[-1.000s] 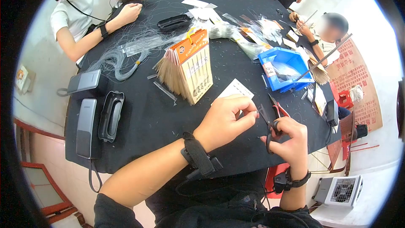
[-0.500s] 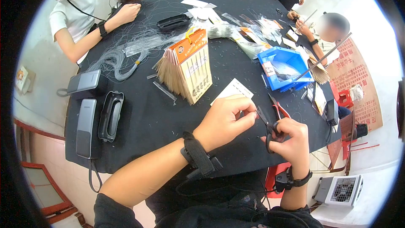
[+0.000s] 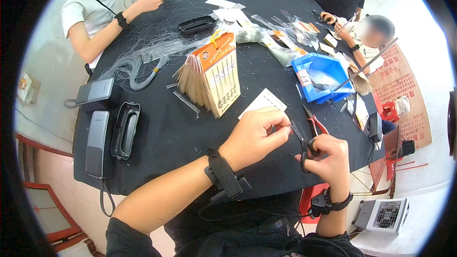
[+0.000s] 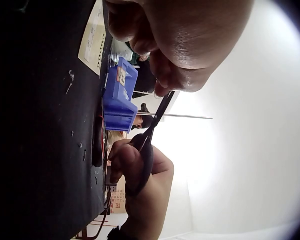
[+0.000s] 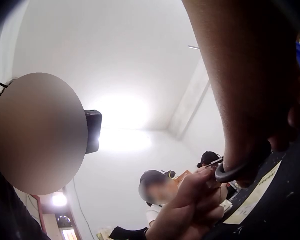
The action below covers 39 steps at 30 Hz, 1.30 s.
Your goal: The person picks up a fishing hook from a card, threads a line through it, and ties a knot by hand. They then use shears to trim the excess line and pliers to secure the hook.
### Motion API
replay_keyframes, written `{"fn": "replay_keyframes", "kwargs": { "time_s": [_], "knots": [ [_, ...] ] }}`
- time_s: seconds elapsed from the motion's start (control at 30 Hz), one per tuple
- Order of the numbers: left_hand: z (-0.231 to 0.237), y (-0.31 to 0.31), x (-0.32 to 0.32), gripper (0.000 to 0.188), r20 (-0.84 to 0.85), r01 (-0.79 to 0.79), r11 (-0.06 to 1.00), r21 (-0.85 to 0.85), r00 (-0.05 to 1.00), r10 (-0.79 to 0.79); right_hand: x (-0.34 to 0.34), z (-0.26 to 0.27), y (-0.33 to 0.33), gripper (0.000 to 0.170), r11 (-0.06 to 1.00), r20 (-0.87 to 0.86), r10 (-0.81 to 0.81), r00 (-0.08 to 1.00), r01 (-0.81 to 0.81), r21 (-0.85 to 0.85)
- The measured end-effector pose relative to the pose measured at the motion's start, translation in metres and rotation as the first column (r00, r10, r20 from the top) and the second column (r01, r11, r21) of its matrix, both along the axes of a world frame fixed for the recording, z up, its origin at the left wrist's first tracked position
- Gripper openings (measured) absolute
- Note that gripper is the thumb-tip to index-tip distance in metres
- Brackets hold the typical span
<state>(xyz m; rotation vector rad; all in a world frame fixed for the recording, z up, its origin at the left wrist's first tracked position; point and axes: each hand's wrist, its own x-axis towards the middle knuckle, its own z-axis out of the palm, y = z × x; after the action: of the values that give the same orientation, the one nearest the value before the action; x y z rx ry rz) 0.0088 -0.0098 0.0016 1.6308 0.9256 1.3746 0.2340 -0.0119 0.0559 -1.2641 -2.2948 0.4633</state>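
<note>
In the head view my left hand [image 3: 259,133] pinches thumb against forefinger at the middle front of the table. A wisp of fishing line [image 4: 157,96] shows at those fingertips in the left wrist view; the rest of what they pinch is hidden. My right hand [image 3: 331,154] grips black scissors [image 3: 304,143], with thumb and fingers through the handle loops. The scissors' blades point up and left, their tips right at the left fingertips. Behind the left hand lies a pale card [image 3: 264,102] with a row of small dark marks. Red-handled pliers [image 3: 315,121] lie just beyond the scissors.
A fanned stack of fishing hook cards [image 3: 214,76] stands behind my left hand. A blue bin [image 3: 309,93] sits to the right. Coiled clear line [image 3: 143,78], power banks [image 3: 97,143] and a black case [image 3: 125,131] occupy the left. Other people work around the table.
The scissors' blades have come up to the left fingertips and look closer together than at first. Both hands otherwise hold their places. People at the far left and far right have shifted.
</note>
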Motion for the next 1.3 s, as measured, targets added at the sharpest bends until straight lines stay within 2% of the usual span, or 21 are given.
{"fn": "replay_keyframes", "kwargs": {
  "time_s": [0.63,1.3],
  "knots": [
    [-0.0043,0.0017,0.0,0.012,-0.001,0.002,1.0,0.023,1.0,-0.002,-0.0007,-0.0029,-0.0008,0.033,1.0,-0.013,0.005,1.0,-0.005,-0.02],
    [0.0043,-0.0016,-0.0026,0.017,-0.041,0.011,0.997,-0.076,0.999,-0.014,0.0022,-0.0034,0.0013,0.036,1.0,0.013,0.008,1.0,-0.008,-0.01]
  ]
}}
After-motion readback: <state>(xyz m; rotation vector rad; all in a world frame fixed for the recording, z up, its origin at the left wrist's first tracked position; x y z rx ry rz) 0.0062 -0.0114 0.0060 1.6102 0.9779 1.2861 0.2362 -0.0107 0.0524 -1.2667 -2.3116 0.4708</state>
